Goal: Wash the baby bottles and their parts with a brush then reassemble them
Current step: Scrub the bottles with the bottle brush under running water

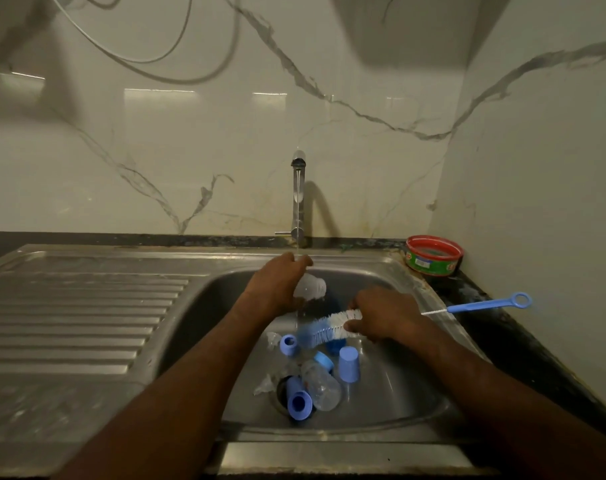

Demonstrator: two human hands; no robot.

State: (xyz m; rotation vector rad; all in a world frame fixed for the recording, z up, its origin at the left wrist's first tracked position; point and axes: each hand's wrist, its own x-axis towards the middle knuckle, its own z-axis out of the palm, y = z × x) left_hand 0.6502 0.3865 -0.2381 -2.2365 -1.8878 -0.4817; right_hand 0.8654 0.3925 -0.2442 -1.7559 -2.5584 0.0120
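Rinsing a bottle over the sink

My left hand [277, 284] grips the light, wet, slippery bottle [310, 288] by its body under the tap [298, 199]; my right hand [381, 318] clamps the brush [329, 329].

The left hand [277, 282] covers the base of the clear bottle [310, 287], so its full length cannot be judged. The bottle brush [325, 329] is motion-blurred at its blue tip, and its handle is concealed inside the right hand [381, 318]. Clear teats [265, 384] near the drain are too faint to count.
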